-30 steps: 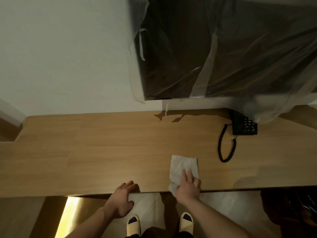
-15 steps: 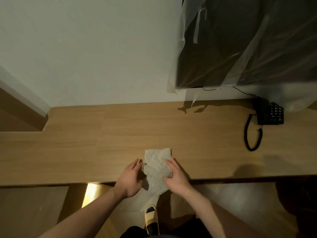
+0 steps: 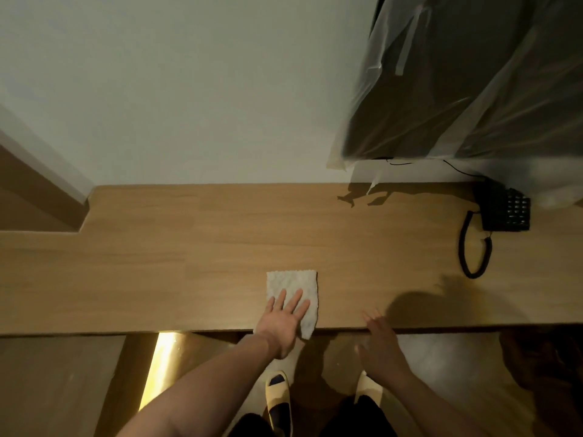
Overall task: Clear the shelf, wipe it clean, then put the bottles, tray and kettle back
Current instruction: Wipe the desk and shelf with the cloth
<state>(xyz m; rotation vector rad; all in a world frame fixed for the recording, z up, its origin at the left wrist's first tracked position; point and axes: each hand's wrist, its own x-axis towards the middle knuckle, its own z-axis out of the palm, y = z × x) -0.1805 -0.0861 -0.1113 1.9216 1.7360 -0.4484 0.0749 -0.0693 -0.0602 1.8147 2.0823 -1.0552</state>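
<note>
The left hand (image 3: 281,323) lies flat with straight, spread fingers pressing on a white cloth (image 3: 293,288), which rests on the wooden shelf (image 3: 189,253) at its front edge, one corner hanging over the lip. The right hand (image 3: 380,340) is wide and holds nothing, its blurred fingers spread at the shelf's front edge just right of the cloth. Far to the right on the shelf sits a black telephone (image 3: 504,211) with its coiled cord (image 3: 473,250), below a dark screen wrapped in clear plastic sheeting (image 3: 473,77).
</note>
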